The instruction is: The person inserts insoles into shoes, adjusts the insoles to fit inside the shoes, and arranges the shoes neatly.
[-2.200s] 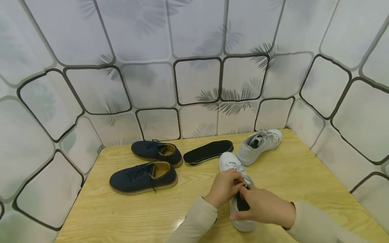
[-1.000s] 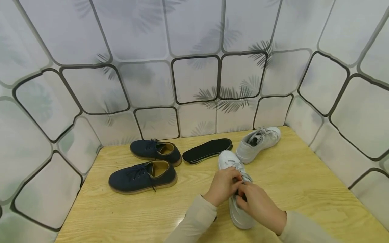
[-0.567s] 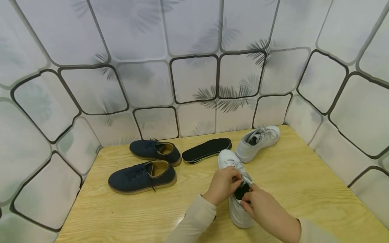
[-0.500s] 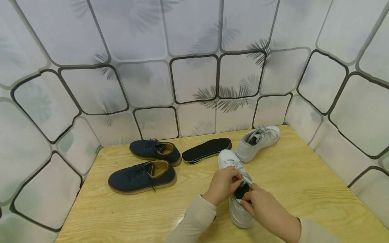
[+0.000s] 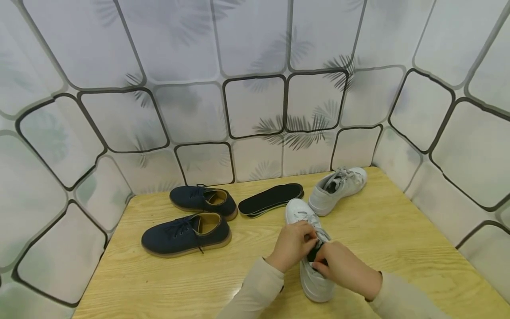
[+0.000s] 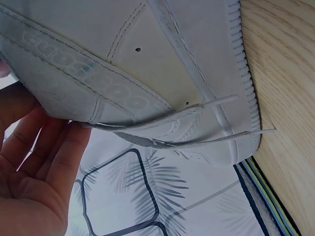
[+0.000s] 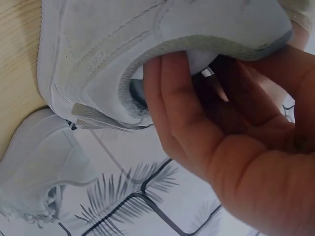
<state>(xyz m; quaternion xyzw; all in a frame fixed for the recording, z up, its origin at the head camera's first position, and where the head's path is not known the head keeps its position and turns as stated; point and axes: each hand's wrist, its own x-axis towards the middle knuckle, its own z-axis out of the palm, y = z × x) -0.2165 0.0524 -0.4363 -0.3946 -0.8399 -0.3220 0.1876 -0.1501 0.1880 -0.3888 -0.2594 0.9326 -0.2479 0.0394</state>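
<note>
A white lace-up sneaker [image 5: 315, 283] lies on the table, toe pointing away from me. My left hand [image 5: 292, 244] is at its left side, pinching the upper edge by the laces. In the left wrist view, that hand [image 6: 39, 167] has fingers and thumb on the edge, near two loose lace ends [image 6: 197, 143]. My right hand [image 5: 342, 268] is at the shoe's opening, where some black lining or insole [image 5: 313, 253] shows. The right wrist view has the right hand's [image 7: 221, 132] fingers reaching inside, thumb near the heel collar; the fingertips are hidden.
A second white sneaker [image 5: 338, 189] stands behind, toward the right. Black insoles [image 5: 271, 198], stacked, lie near the back wall. Two navy lace-up shoes [image 5: 185, 235] stand on the left of the wooden table [image 5: 167, 288]. Patterned walls [image 5: 255, 106] enclose the back and sides.
The right hand has shifted among positions at the shoe's opening, its fingers now closer in than half a second ago. The left hand keeps its grip; the sneaker has hardly moved.
</note>
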